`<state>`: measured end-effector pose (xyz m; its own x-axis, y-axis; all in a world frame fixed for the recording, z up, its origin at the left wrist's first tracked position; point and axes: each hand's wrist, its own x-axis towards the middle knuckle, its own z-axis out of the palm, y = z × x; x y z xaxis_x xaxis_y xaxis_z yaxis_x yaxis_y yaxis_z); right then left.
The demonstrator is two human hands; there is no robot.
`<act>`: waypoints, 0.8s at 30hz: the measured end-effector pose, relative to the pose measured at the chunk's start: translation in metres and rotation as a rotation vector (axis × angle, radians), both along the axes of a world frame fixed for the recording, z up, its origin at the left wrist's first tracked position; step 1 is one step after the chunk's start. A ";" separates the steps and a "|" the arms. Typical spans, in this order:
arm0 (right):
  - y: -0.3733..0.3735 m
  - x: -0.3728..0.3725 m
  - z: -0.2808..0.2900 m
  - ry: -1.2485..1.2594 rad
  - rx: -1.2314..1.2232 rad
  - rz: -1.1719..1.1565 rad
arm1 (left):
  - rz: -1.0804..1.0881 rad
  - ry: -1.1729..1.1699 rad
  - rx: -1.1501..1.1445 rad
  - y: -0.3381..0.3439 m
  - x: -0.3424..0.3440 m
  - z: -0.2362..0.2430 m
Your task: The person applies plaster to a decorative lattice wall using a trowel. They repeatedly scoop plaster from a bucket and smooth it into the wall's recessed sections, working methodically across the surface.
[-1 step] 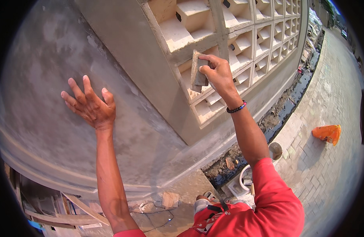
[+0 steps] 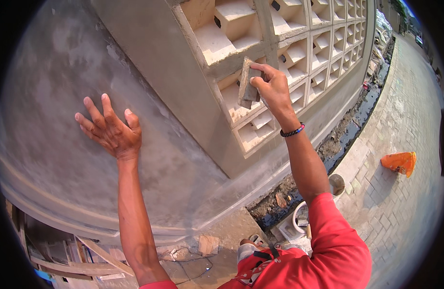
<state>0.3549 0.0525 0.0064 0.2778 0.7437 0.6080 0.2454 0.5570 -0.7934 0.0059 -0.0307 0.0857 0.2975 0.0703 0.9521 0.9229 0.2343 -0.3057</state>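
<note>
My left hand (image 2: 111,129) lies with spread fingers against the grey plastered wall (image 2: 164,159), holding nothing. In my right hand (image 2: 272,89) is a small flat block (image 2: 247,86), grey and crusted with mortar, which looks like a hand float. Thumb and fingers pinch its raised back part. The block is in front of the ventilation block grid (image 2: 226,43), close to the mortar joint between the pale blocks; whether its face touches the joint I cannot tell.
Below the wall runs a muddy drain (image 2: 335,144). A bucket (image 2: 336,184) and a white container (image 2: 299,216) stand by my right side. Farther right, an orange bag (image 2: 399,164) rests on the paved path (image 2: 376,216). Wooden boards (image 2: 82,267) lie at lower left.
My right hand has shifted slightly right with the flat block, whose tilt has changed a little. My left hand stays in nearly the same place on the wall.
</note>
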 end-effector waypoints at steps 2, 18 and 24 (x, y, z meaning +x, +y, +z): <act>0.033 0.051 0.008 0.300 0.056 0.013 | -0.008 -0.010 0.012 0.004 0.003 0.002; 0.044 0.052 0.018 0.245 -0.006 -0.052 | -0.021 -0.007 0.023 0.005 0.005 0.001; 0.014 0.022 -0.010 0.035 -0.031 0.181 | -0.026 -0.009 0.013 0.006 0.000 -0.002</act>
